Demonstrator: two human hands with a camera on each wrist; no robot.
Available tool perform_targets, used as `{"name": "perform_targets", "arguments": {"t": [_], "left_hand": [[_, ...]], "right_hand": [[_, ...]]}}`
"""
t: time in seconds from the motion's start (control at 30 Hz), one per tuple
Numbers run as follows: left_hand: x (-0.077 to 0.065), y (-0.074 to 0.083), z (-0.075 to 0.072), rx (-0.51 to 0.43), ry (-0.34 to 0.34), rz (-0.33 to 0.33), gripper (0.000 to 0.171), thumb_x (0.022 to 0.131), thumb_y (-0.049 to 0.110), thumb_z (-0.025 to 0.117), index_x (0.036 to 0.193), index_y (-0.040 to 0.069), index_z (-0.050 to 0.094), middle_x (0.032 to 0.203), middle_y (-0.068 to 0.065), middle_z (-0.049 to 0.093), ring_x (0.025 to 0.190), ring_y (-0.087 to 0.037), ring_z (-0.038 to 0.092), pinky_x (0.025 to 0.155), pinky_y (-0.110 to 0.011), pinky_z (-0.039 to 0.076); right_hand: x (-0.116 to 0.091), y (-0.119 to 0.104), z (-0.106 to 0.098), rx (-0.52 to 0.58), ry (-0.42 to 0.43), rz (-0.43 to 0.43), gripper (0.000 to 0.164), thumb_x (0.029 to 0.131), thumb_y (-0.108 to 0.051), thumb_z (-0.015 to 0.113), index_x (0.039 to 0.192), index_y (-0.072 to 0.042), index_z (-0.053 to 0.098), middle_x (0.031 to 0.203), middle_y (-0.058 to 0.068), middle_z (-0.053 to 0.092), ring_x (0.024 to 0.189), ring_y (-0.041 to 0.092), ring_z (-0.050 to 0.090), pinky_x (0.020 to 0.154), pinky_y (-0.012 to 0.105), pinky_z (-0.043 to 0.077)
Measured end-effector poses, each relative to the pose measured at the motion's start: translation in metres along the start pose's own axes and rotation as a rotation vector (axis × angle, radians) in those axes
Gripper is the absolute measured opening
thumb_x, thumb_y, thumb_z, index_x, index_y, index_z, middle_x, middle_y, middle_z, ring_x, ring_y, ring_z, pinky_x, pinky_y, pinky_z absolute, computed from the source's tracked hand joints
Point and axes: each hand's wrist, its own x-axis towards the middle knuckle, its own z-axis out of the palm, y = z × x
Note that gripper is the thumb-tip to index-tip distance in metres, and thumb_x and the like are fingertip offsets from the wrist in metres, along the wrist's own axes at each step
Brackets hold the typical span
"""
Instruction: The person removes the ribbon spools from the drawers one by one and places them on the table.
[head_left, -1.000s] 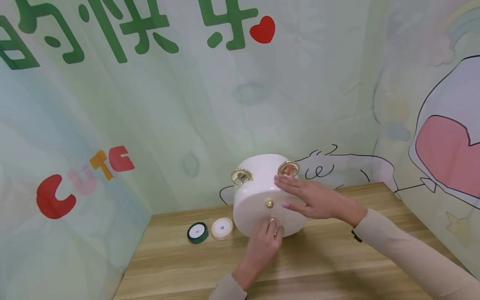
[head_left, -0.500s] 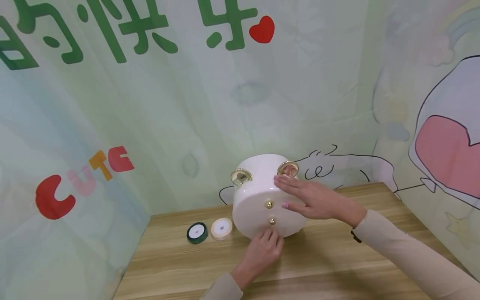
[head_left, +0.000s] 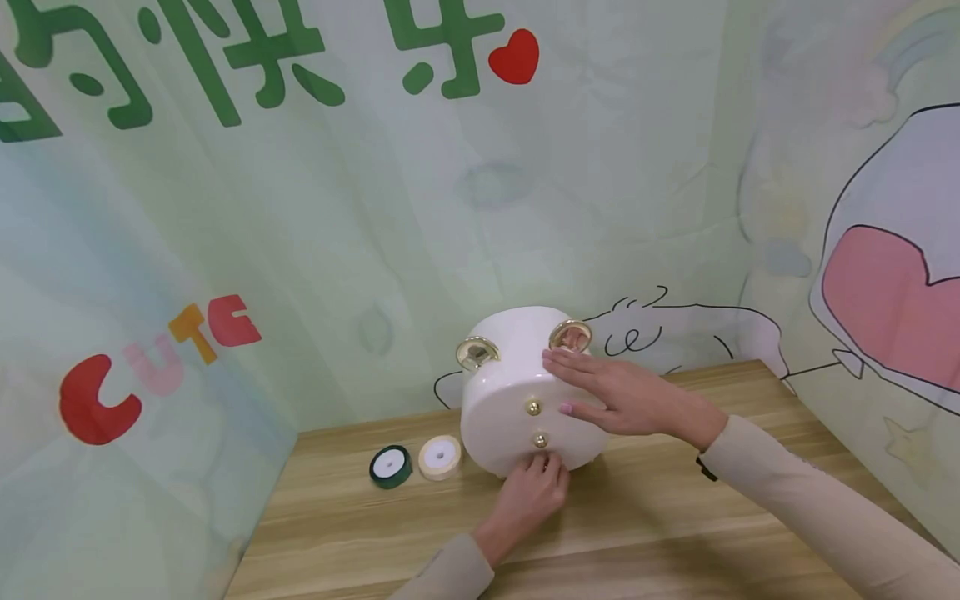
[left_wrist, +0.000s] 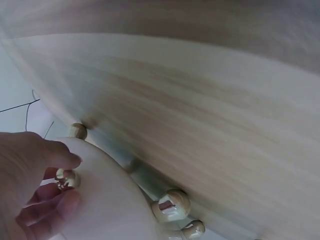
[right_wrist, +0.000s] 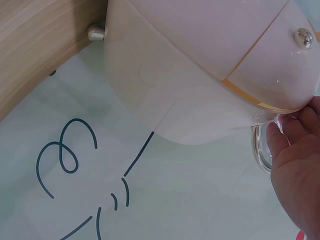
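Observation:
A white drum-shaped box with gold knobs and two gold ring-like ears stands on the wooden table. In the head view an upper knob and a middle knob show on its front. Low on that front is my left hand, its curled fingers covering the spot below the middle knob. The left wrist view has a gold knob between thumb and fingers, pinched there. My right hand lies with extended fingers against the box's upper right side, close to the right ear.
Left of the box lie a dark green ribbon roll and a cream ribbon roll. A printed backdrop stands right behind the table. Gold feet show under the box.
My left hand has let go of the middle knob and moved down to the lower front, uncovering that knob. My right hand stays at the box's side. The head view has shifted slightly.

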Motion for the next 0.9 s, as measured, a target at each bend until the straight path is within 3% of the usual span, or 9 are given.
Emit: {"name": "perform_targets", "arguments": {"t": [0.2, 0.47, 0.9], "left_hand": [[-0.0025, -0.0011, 0.0048, 0.009, 0.032, 0.011, 0.031, 0.099, 0.015, 0.048, 0.096, 0.020, 0.078, 0.096, 0.003, 0.070, 0.083, -0.007, 0.065, 0.063, -0.018, 0.052], [-0.0021, 0.0031, 0.0046, 0.040, 0.033, 0.035, 0.063, 0.108, -0.003, 0.020, 0.095, 0.017, 0.078, 0.096, 0.000, 0.071, 0.084, -0.009, 0.067, 0.062, -0.016, 0.053], [-0.0048, 0.0048, 0.0105, 0.032, 0.032, 0.063, 0.064, 0.107, -0.004, 0.020, 0.090, 0.018, 0.078, 0.094, -0.001, 0.070, 0.083, -0.011, 0.067, 0.063, -0.017, 0.054]], "right_hand": [[0.0017, -0.0005, 0.0011, -0.005, 0.006, -0.007, 0.066, 0.106, -0.042, 0.058, 0.163, -0.015, 0.039, 0.171, 0.002, 0.037, 0.157, 0.025, 0.039, 0.116, 0.048, 0.048], [-0.0005, -0.0003, 0.0014, 0.013, 0.025, -0.005, 0.063, 0.105, -0.041, 0.060, 0.160, -0.014, 0.044, 0.169, 0.003, 0.041, 0.156, 0.026, 0.041, 0.116, 0.049, 0.048], [0.0024, 0.0010, 0.0001, 0.003, 0.046, -0.025, 0.063, 0.102, -0.040, 0.065, 0.158, -0.014, 0.048, 0.166, 0.003, 0.046, 0.153, 0.027, 0.046, 0.113, 0.048, 0.051]]}}
